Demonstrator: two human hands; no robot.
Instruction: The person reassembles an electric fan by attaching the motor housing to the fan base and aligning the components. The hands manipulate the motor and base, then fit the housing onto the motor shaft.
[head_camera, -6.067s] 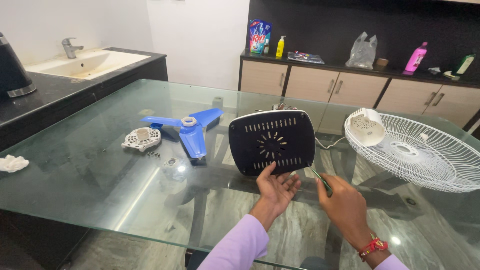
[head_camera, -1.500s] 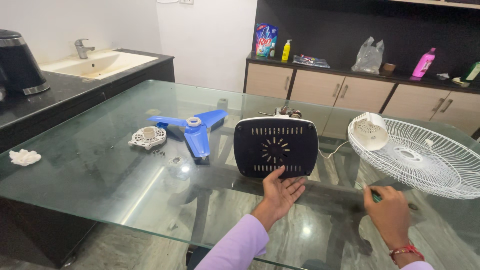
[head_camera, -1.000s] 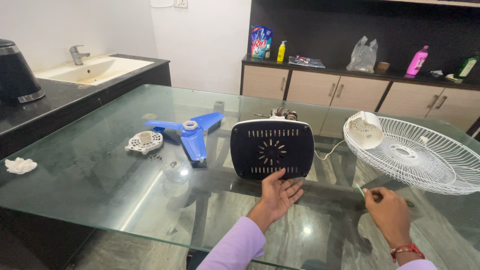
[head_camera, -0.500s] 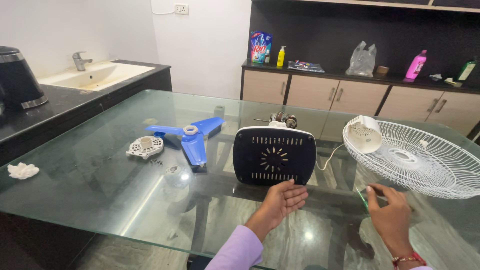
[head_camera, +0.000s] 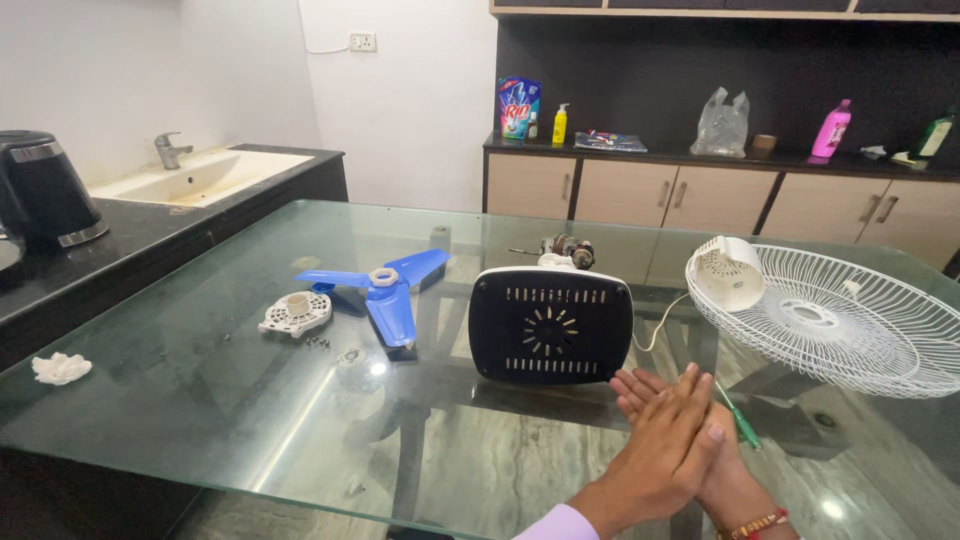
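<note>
A black vented fan base (head_camera: 550, 325) stands on its edge on the glass table (head_camera: 200, 400), with the motor (head_camera: 567, 247) poking up behind it. Just right of its lower corner, my left hand (head_camera: 665, 445) lies flat on my right hand (head_camera: 735, 490), palms pressed together and fingers pointing at the base. Neither hand holds anything. A green-handled screwdriver (head_camera: 740, 425) lies on the glass beside my right hand. A blue three-blade fan rotor (head_camera: 385, 290) lies to the left of the base.
A white wire grille (head_camera: 850, 325) with a white motor cover (head_camera: 727, 272) on its rim lies at the right. A white round vented part (head_camera: 296, 312) and small screws (head_camera: 318, 341) sit at the left. Beyond are a kettle (head_camera: 45, 190), a sink (head_camera: 200, 172) and a cabinet (head_camera: 700, 190).
My right hand has put the screwdriver down on the glass. My left hand left the base's lower edge, and both hands came together palm to palm. The camera tilted up slightly.
</note>
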